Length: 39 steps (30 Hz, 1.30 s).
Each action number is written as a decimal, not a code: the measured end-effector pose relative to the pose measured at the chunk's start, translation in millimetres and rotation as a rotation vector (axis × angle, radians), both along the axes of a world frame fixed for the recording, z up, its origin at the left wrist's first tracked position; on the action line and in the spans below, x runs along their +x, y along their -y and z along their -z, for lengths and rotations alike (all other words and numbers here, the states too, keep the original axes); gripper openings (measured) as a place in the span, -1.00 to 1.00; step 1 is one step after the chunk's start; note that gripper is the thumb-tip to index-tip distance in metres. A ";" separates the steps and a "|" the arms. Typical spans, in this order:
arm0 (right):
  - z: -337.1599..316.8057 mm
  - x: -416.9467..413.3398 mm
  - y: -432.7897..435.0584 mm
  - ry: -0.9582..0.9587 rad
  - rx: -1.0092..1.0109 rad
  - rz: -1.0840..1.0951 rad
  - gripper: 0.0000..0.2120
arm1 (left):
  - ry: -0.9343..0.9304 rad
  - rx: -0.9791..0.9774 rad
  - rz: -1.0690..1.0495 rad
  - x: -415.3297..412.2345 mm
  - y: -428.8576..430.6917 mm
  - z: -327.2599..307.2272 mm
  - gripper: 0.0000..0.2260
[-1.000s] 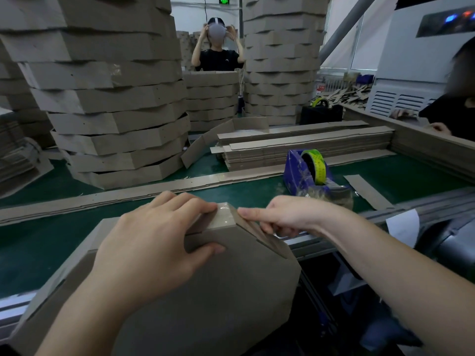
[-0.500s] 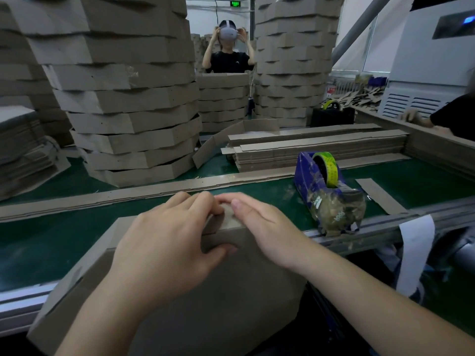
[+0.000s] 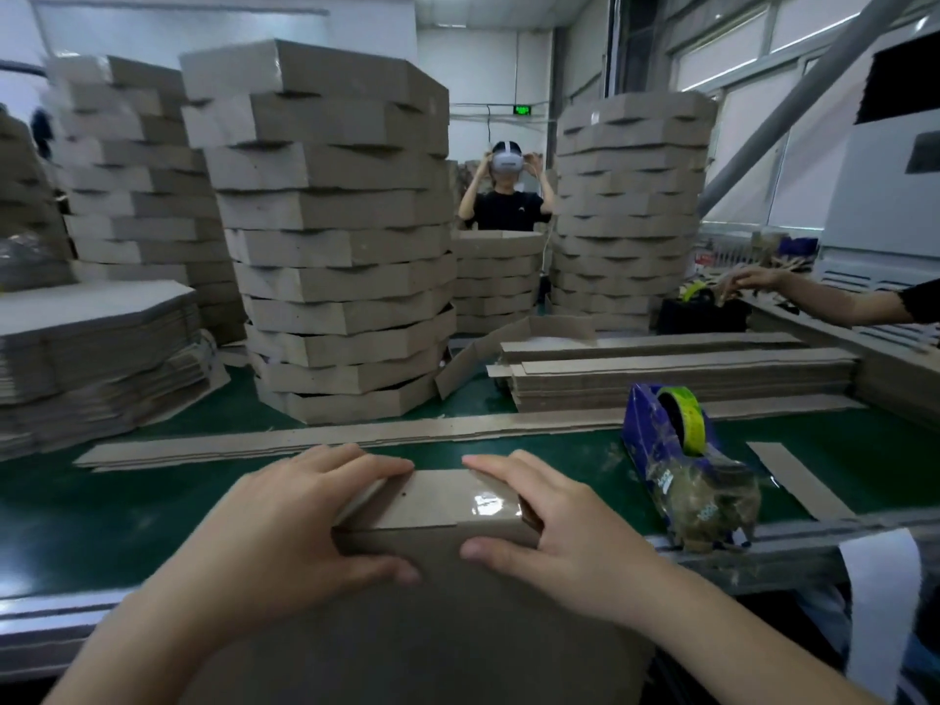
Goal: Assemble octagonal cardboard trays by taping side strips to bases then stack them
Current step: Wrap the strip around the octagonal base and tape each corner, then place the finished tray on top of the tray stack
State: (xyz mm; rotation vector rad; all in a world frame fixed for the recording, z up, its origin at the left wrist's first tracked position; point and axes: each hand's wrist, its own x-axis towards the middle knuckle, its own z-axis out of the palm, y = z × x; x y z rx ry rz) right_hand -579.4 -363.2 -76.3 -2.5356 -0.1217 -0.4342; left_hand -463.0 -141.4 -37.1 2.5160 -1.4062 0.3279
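The left hand [image 3: 285, 526] and right hand [image 3: 554, 526] each grip by pinching the upper wall of the grey-brown octagonal cardboard tray [image 3: 407, 633], which stands tipped up at the near edge of the green bench [image 3: 127, 506]. The glossy clear tape patch [image 3: 488, 503] likely wants firm rubbing across the seam. Beyond stands a tall stack of finished trays [image 3: 335, 246].

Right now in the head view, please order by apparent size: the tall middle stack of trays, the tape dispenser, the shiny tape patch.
1. stack of trays
2. tape dispenser
3. tape patch
No close calls.
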 end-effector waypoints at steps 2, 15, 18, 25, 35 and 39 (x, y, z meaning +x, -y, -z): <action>-19.4 0.0 -1.4 0.033 -0.019 0.007 -0.26 | -0.006 -0.028 0.030 -0.1 0.6 -15.7 -0.20; -229.9 -11.7 -1.8 0.344 -0.129 -0.011 -0.50 | 0.030 -0.492 0.181 -8.7 -0.2 -182.0 -0.29; -271.2 -13.6 -6.5 0.416 -0.199 0.000 -0.47 | 0.096 -0.587 0.203 -8.5 -0.9 -212.7 -0.31; -327.1 -8.7 -15.7 0.504 -0.448 0.106 -0.16 | 0.373 -0.458 0.170 13.8 10.0 -250.9 -0.15; -347.1 19.6 -2.7 0.936 -0.966 0.394 -0.30 | 0.762 -0.627 0.154 72.9 66.7 -278.7 -0.24; -356.0 49.8 12.5 1.136 -1.037 0.341 -0.37 | 1.015 -0.761 0.123 103.6 84.5 -300.5 -0.30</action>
